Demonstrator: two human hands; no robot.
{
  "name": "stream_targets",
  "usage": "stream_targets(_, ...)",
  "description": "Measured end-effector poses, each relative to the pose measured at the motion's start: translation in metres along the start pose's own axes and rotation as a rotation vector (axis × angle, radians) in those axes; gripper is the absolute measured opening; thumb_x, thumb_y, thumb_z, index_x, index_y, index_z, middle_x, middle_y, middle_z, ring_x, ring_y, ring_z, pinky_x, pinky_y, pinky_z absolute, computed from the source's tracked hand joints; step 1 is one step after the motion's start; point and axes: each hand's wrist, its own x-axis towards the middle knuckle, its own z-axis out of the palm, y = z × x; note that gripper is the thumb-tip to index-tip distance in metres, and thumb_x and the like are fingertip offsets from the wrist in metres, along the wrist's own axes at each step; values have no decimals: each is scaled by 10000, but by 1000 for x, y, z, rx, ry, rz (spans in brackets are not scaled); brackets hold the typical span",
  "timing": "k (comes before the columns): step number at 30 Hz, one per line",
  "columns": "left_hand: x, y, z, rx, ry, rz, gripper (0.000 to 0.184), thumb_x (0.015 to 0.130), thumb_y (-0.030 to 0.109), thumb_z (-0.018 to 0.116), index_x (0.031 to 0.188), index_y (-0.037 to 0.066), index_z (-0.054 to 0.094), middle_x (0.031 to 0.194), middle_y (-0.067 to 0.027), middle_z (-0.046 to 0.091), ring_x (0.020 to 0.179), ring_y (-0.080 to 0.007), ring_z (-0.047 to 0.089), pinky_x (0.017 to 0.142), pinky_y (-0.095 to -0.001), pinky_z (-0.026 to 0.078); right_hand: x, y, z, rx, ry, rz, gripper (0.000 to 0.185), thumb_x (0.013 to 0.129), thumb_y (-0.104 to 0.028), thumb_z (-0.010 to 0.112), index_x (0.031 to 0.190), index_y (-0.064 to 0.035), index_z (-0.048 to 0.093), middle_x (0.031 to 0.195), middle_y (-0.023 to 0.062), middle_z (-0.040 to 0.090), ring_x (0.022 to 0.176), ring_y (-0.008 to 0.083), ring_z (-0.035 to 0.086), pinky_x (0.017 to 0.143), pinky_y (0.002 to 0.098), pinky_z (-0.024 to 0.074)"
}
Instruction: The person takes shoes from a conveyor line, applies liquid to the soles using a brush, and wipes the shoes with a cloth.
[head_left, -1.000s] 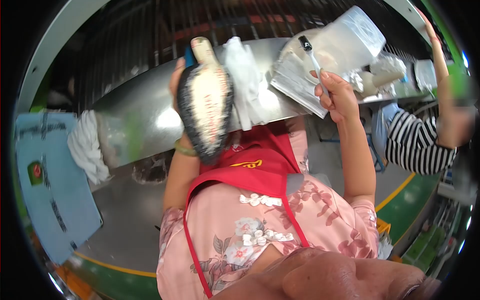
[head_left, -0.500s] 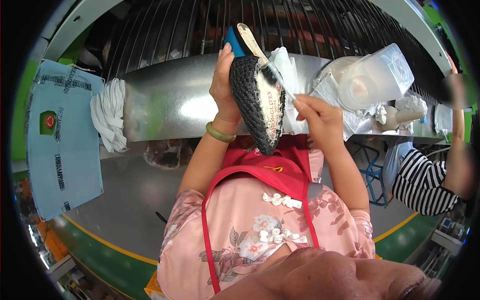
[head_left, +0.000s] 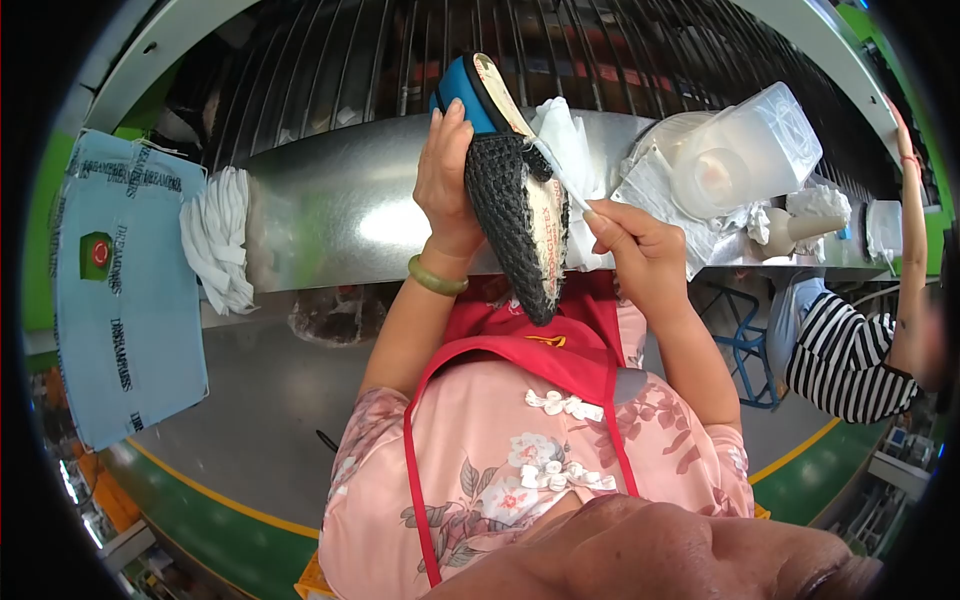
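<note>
My left hand (head_left: 446, 175), with a green bangle at its wrist, grips a shoe (head_left: 503, 215) from its left side. The shoe has a black woven upper stretched over a blue last (head_left: 462, 92), and its pale underside with printed lettering faces right. In my right hand (head_left: 640, 240) the thumb and fingers pinch a thin white-handled brush (head_left: 563, 178). Its dark bristles touch the underside near the middle, by the edge of the woven part. The shoe is tilted, toe toward my body, above the front of the metal bench.
Beyond the metal bench (head_left: 330, 190) runs a rack of dark bars. White cloths (head_left: 218, 240) and a blue printed board (head_left: 130, 300) are at left. A clear plastic container (head_left: 755, 145) and a beige bottle (head_left: 790, 230) stand at right. Another person in a striped top (head_left: 845, 360) is far right.
The shoe has come slightly toward my body with my left hand. The brush has shifted its angle on the underside. The other person's arm at right has moved.
</note>
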Motion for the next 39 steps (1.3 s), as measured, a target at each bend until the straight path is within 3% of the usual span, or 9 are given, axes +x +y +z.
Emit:
stream_targets(4, -3, 1, -1, 4, -1, 14, 478, 837, 211, 716, 1220, 28, 498, 1276, -224, 589, 1184, -427, 574, 1036, -506, 460, 7, 4, -4, -29, 19, -6, 192, 896, -109, 695, 1037, 17, 723, 764, 52, 689, 640, 72, 597, 585, 218, 478)
stream_targets(6, -1, 4, -5, -11, -66, 41, 651, 758, 176, 816, 1271, 25, 445, 1314, -239, 545, 1225, -376, 555, 1061, -476, 449, 10, 6, -6, -45, 16, -18, 193, 894, -113, 698, 1033, 18, 723, 763, 50, 689, 637, 73, 595, 589, 220, 482)
stream_targets(9, -4, 4, -3, -76, -76, 30, 700, 724, 148, 842, 1278, 27, 433, 1322, -225, 535, 1225, -352, 558, 1067, -463, 448, 13, 5, -9, -36, 10, -13, 194, 890, -121, 703, 1025, 17, 725, 766, 50, 691, 633, 76, 593, 599, 224, 491)
stream_targets(12, -1, 14, 2, -220, 9, 2, 506, 814, 200, 747, 1216, 29, 492, 1268, -236, 590, 1184, -419, 578, 1037, -536, 447, 16, 5, -8, -58, 36, -21, 200, 885, -129, 709, 1020, 18, 726, 768, 55, 693, 637, 78, 597, 607, 227, 497)
stream_targets(21, 2, 23, 2, -285, 4, 34, 543, 779, 188, 781, 1211, 28, 494, 1246, -247, 594, 1175, -402, 589, 1052, -549, 430, 35, 12, -3, -62, 120, -66, 205, 882, -142, 712, 1012, 16, 729, 758, 54, 703, 641, 82, 614, 607, 230, 496)
stream_targets(24, 4, 28, -1, -307, -10, 26, 539, 781, 195, 783, 1205, 30, 493, 1247, -244, 594, 1176, -399, 589, 1051, -543, 434, 45, 15, -4, -88, 159, -172, 160, 866, -133, 711, 974, -20, 744, 678, 87, 689, 571, 111, 641, 557, 246, 497)
stream_targets(31, -10, 22, 7, -341, 5, 26, 567, 770, 193, 799, 1212, 37, 480, 1248, -240, 593, 1186, -398, 582, 1065, -529, 429, 73, 18, -11, -160, 158, -145, 200, 857, -137, 732, 1014, -14, 743, 799, 66, 724, 666, 87, 636, 633, 233, 511)
stream_targets(35, -19, 24, 9, -438, 3, -108, 596, 757, 183, 812, 1226, 40, 473, 1265, -236, 582, 1199, -399, 571, 1071, -525, 423, 86, 24, -20, -152, 124, -201, 217, 832, -113, 755, 1026, -19, 743, 882, 69, 739, 746, 80, 651, 705, 224, 524)
stream_targets(39, -18, 18, 7, -429, 0, -143, 614, 747, 177, 820, 1234, 36, 475, 1279, -237, 572, 1212, -403, 559, 1072, -525, 420, 80, 18, -26, -82, -13, -30, 214, 820, -91, 765, 1009, 7, 740, 868, 64, 730, 765, 83, 641, 708, 223, 519)
